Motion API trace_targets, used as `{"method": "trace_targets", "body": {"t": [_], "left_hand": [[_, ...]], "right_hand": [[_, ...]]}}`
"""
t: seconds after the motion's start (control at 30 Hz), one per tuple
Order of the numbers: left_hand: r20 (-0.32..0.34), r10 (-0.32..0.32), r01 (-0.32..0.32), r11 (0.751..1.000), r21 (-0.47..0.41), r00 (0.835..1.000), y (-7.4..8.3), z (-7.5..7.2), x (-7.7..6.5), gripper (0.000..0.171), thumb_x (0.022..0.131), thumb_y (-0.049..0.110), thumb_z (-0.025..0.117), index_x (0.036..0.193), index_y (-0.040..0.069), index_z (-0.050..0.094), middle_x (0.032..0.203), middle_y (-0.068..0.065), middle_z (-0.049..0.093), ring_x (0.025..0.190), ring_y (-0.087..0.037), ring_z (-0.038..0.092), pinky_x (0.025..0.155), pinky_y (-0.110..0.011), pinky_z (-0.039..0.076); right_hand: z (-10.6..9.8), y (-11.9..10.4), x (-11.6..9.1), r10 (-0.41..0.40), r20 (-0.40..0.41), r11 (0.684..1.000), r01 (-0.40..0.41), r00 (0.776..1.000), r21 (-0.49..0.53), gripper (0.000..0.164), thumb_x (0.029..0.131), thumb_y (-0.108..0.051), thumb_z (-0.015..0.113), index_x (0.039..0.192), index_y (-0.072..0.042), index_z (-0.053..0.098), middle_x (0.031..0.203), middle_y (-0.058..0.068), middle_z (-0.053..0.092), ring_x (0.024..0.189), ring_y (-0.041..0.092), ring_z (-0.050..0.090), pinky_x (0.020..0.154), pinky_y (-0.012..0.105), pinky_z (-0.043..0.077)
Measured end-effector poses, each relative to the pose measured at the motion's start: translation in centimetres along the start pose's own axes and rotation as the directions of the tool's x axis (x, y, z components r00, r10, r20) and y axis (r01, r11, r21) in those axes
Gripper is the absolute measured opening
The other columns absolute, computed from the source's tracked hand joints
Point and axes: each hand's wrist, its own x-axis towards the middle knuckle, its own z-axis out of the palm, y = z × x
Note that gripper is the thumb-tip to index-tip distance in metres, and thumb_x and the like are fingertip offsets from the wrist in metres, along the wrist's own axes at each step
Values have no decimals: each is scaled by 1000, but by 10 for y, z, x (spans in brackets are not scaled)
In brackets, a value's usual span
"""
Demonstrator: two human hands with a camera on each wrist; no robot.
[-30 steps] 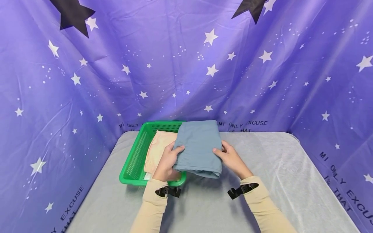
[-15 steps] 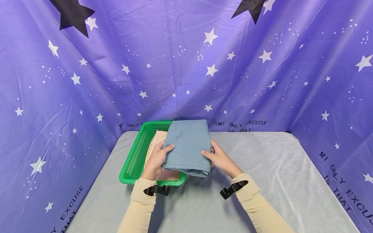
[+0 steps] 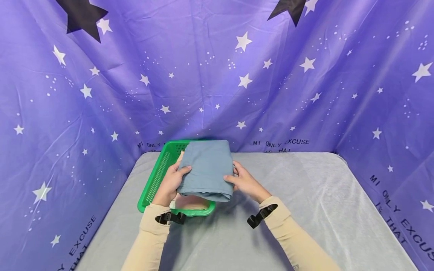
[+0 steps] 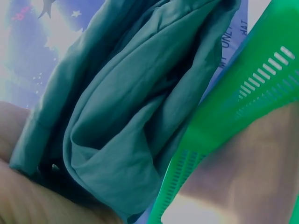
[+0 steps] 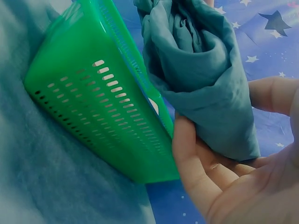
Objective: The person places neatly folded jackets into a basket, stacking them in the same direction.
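Observation:
A folded blue-grey cloth garment is held up over the right part of a green plastic basket. My left hand grips its left edge, thumb on top. On the opposite edge my right hand pinches it, with the thumb above and the fingers beneath, as the right wrist view shows. Several loose folds of the garment appear in the left wrist view. Inside the basket lies a pale pink folded cloth, mostly hidden beneath the blue-grey one.
The basket stands at the back left of a table covered with grey cloth. A purple star-printed curtain hangs behind and on both sides. Slots pierce the basket's side wall.
Both hands have carried the folded garment leftward, from the basket's right edge to above it. More of the pink cloth is now covered. The basket has stayed in place.

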Motion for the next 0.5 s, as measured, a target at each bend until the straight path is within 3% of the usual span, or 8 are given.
{"method": "trace_targets", "body": {"t": [0.13,0.3,0.5], "left_hand": [[-14,15,-15,1000,23,1000,0,-7,1,53,107,22,54,157,8,40,148,-23,50,116,-26,63,90,-33,56],[-27,6,-6,1000,16,1000,0,-14,4,48,106,22,54,150,5,47,128,-18,61,92,-12,68,78,-29,59],[-27,-5,5,1000,6,1000,-1,-22,9,46,106,20,54,148,3,48,117,-10,63,87,-11,69,76,-28,60]], "right_hand": [[2,0,3,-1,15,1000,1,1000,12,79,99,-10,62,164,-12,16,151,24,47,93,16,68,73,31,58],[7,1,8,-6,9,1000,5,1000,25,81,98,-8,63,164,-10,16,153,26,45,99,18,67,76,32,58],[13,1,12,9,-20,1000,-8,1000,17,85,96,-7,65,164,-9,15,155,27,41,93,15,66,76,28,57]]}}
